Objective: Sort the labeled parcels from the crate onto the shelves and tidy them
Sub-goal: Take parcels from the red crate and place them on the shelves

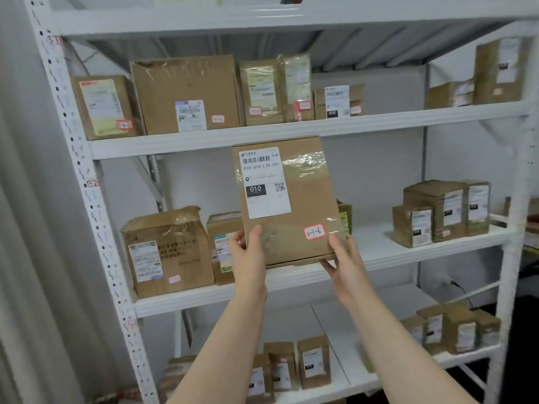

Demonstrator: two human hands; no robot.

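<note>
The parcel (306, 199) marked 3-1-6 stands upright, long axis vertical, held in the air before the middle shelf (408, 259). The left grip (248, 252) and right grip (342, 258) pinch its bottom corners from below. The upper shelf (379, 123), probably its place, lies just above.

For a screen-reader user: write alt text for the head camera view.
The person's left hand and right hand grip a brown cardboard parcel by its bottom corners, upright in front of a white shelf rack. It bears a white shipping label and a red-edged sticker handwritten 3-1-6. Other taped, labelled parcels stand on the shelves behind.
</note>
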